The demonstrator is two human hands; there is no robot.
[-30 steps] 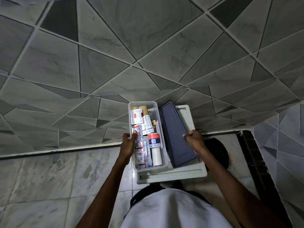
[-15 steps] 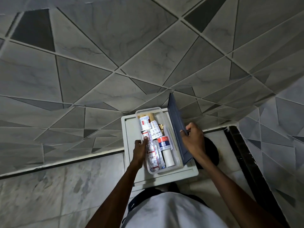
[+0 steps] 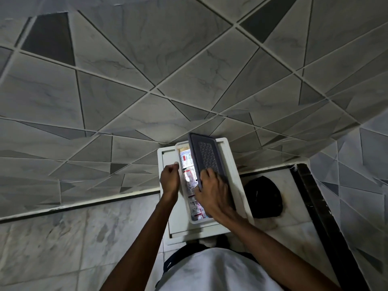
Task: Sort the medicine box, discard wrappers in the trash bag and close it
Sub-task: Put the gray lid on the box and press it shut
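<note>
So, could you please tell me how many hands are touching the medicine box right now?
2: the left hand at the medicine box's left wall, and the right hand holding the grey lid over it.

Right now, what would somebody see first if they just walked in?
First, the two hands in the middle: the right hand lowers a dark lid over a clear box of medicine packs, while the left hand steadies the box's left side. The box sits on a white stool by the tiled wall, and a black bag lies on the floor to its right.
</note>
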